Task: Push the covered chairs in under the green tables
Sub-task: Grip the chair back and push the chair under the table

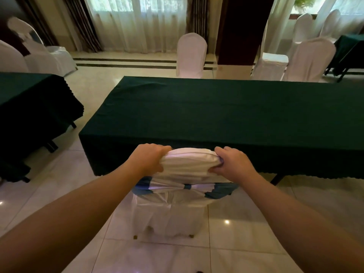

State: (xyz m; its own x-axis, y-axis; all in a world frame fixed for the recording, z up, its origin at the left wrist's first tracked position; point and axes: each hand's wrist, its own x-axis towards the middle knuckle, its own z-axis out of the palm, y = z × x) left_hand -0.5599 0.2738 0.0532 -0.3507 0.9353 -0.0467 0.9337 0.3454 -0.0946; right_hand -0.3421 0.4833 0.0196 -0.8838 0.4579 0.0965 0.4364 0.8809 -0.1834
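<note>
A chair in a white cover point(173, 211) with a blue sash tied across its back stands right in front of me, its backrest top against the near edge of a long green-clothed table point(226, 113). My left hand point(150, 159) grips the left corner of the backrest top. My right hand point(231, 162) grips the right corner. The chair's seat is hidden by its back and the hanging tablecloth. Two rear feet rest on the tiled floor.
Another green table point(29, 103) stands to the left, a third point(350, 50) at the far right. White-covered chairs sit beyond the main table point(192, 54), point(307, 60) and at far left point(39, 50). A dark pillar point(239, 30) and curtained windows line the back.
</note>
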